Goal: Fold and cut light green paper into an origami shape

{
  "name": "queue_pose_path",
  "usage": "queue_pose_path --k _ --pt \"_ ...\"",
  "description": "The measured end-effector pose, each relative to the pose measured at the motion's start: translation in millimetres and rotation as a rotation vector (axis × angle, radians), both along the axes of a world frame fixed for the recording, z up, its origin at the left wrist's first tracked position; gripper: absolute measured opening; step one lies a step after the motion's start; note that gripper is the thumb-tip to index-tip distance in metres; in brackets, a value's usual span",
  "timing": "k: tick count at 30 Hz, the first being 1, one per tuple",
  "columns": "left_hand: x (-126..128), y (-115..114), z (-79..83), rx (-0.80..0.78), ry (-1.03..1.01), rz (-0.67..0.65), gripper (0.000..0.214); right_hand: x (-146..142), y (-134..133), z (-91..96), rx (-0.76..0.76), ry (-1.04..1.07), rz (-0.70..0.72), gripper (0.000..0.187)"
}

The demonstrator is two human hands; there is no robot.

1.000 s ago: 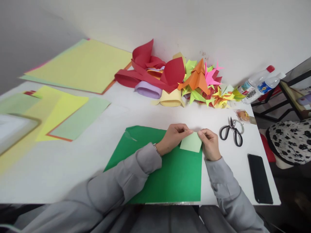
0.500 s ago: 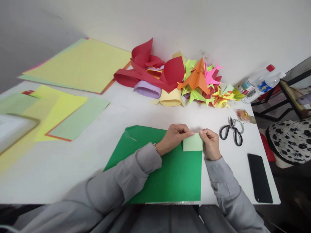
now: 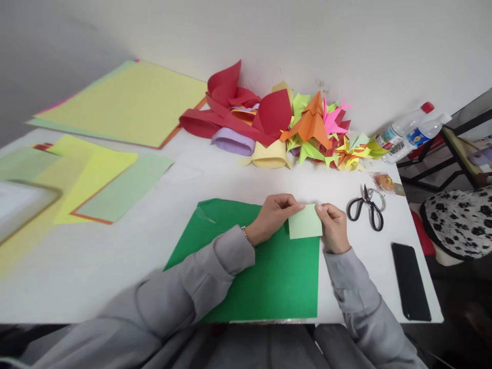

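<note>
A small pale green sheet of paper [image 3: 305, 223] is held up by its top edge over the upper right of a green mat [image 3: 269, 287]. My left hand [image 3: 275, 216] pinches the top left corner between thumb and fingers. At the top right corner, my right hand [image 3: 333, 226] pinches the same paper. The lower edge hangs free, and the mat lies beneath my left forearm.
Black-handled scissors [image 3: 366, 207] and a dark phone [image 3: 411, 282] lie on the right. Folded paper shapes [image 3: 313, 128] and red paper loops [image 3: 230, 113] line the wall, beside two plastic bottles [image 3: 411, 130]. Coloured sheets [image 3: 126, 107] spread over the left.
Both hands have raised the pale green paper's top edge slightly. More of its face shows, and it looks a little tilted; the grip stays at the top corners.
</note>
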State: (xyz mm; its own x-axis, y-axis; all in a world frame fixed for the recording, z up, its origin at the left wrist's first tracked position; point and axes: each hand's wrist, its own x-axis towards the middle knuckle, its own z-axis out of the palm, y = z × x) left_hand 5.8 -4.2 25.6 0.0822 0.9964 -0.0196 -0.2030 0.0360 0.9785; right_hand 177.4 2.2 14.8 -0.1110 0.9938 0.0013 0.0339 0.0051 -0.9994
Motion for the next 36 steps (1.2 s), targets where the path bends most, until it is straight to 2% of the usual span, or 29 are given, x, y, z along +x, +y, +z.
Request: queue_pose_path --k 5,14,18,22,26,28,31,34,36 --pt "1.3 0.8 -1.6 -0.022 -0.042 0.015 0.041 0.2 -0.3 0.4 0.065 -0.044 -0.011 0.044" --pt "-0.8 -0.3 -2.4 -0.063 -0.075 -0.026 0.047 -1.1 0.5 -0.4 0.032 -0.050 -0.037 0.045" --pt "0.1 1.5 -4.4 -0.061 -0.029 0.034 0.044 0.9 2.3 -4.0 -0.001 -0.010 -0.005 0.041" --pt "0.3 3.1 -5.9 -0.055 -0.040 0.092 0.045 1.3 4.1 -7.5 0.032 -0.026 -0.014 0.037" --pt "-1.1 2.7 -5.9 -0.067 -0.113 0.026 0.047 1.8 5.5 -9.4 0.050 0.004 -0.059 0.037" --pt "-2.0 2.2 -4.6 -0.102 -0.161 -0.014 0.045 2.9 5.5 -8.3 0.010 0.043 -0.025 0.038" --pt "-3.1 1.6 -1.0 -0.128 -0.189 -0.061 0.040 4.2 3.5 -3.5 -0.077 0.053 0.103 0.038" --pt "-3.5 1.3 1.4 -0.063 -0.099 -0.130 0.032 2.6 0.4 3.3 -0.086 -0.016 0.231 0.037" --pt "-3.2 1.1 0.6 -0.006 -0.028 -0.159 0.029 0.2 -0.9 7.5 -0.058 -0.060 0.256 0.036"
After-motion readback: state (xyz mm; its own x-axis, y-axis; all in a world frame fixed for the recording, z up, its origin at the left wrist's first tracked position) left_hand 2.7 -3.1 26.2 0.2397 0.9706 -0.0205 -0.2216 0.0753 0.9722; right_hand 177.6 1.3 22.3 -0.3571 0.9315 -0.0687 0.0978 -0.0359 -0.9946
